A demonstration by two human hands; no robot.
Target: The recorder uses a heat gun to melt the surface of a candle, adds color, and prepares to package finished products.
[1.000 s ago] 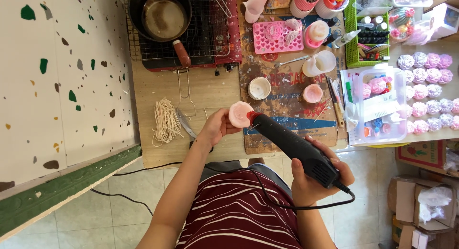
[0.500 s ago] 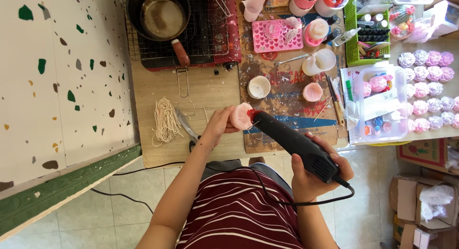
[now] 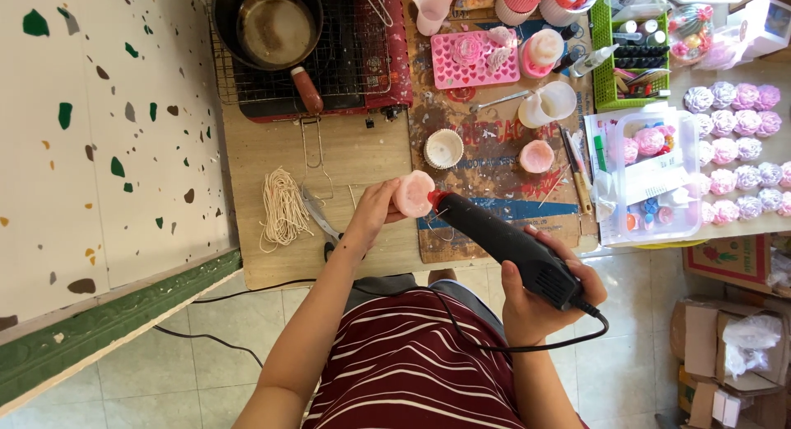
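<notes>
My left hand (image 3: 371,215) holds a round pale pink wax piece (image 3: 413,193) up above the wooden table (image 3: 272,264). My right hand (image 3: 544,301) grips the rear of a black heat gun (image 3: 503,241) with a red nozzle. The nozzle tip sits right against the pink piece's right side. A black cord (image 3: 527,346) runs from the gun's back end across my striped shirt.
A dark pot (image 3: 268,21) stands on a wire rack at the back. A white paper cup (image 3: 445,149), a pink candle (image 3: 536,156), a pink heart mould (image 3: 476,60) and string bundle (image 3: 284,206) lie on the table. A clear box (image 3: 651,182) and rows of flower candles (image 3: 741,149) are right.
The pink piece and the heat gun's nozzle have shifted slightly up and together; the view has drifted a little downward.
</notes>
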